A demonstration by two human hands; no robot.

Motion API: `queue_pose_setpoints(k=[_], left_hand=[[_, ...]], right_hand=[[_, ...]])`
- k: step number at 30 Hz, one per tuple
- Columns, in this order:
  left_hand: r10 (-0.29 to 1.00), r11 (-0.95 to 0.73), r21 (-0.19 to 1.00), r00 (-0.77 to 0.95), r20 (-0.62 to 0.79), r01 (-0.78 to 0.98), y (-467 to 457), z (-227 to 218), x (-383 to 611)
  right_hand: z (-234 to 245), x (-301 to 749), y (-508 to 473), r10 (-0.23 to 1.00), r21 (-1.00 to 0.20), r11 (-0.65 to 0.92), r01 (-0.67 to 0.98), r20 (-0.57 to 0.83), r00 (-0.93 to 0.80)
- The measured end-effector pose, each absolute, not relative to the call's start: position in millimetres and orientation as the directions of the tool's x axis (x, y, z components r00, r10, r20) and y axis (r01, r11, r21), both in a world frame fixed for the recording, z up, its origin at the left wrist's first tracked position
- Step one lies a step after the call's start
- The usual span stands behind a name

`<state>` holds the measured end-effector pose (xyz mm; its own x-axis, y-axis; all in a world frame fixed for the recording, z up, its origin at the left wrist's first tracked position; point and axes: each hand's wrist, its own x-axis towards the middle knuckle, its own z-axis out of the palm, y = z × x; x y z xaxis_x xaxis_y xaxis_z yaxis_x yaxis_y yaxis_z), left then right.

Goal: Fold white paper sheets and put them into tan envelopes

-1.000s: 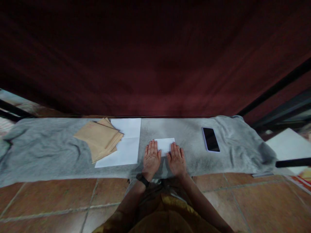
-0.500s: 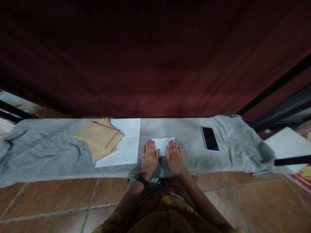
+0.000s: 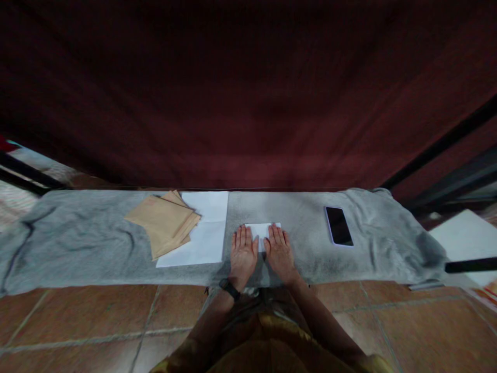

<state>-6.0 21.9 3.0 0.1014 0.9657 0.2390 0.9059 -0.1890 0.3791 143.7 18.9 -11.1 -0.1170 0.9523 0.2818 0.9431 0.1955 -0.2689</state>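
The left hand [image 3: 244, 255] and right hand [image 3: 280, 254] lay palm-down on the sides of a small white paper [image 3: 260, 230], each grip released. It rested on the cloth-covered worktop [image 3: 305, 217], between a phone [image 3: 339, 227] to the right and brown envelopes [image 3: 166, 221] overlapping a larger white sheet [image 3: 212, 235] to the left.

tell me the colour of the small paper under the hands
White; the small paper shows best in the head view.
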Motion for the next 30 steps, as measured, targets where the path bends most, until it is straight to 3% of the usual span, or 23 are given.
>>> queue_pose_setpoints(k=[6, 11, 24, 30], left_hand=[[0.942, -0.284, 0.359, 0.188, 0.28, 0.889, 25.4, 14.9, 14.6], [0.923, -0.383, 0.407, 0.324, 0.21, 0.829, 25.3, 5.2, 22.6], [0.966, -0.219, 0.362, 0.15, 0.21, 0.906, 33.6, -3.7, -9.6], [0.964, -0.221, 0.25, 0.172, 0.203, 0.943, 32.6, -4.2, -12.9]], right_hand=[[-10.0, 143.3, 18.1, 0.963, -0.23, 0.181, 0.956, 0.239, -0.124], [-10.1, 144.7, 16.9, 0.955, -0.188, 0.224, 0.956, 0.237, -0.177], [-13.7, 141.1, 15.9, 0.953, -0.244, 0.125, 0.962, 0.299, -0.048], [-13.1, 139.7, 18.5, 0.949, -0.235, 0.055, 0.97, 0.316, 0.023]])
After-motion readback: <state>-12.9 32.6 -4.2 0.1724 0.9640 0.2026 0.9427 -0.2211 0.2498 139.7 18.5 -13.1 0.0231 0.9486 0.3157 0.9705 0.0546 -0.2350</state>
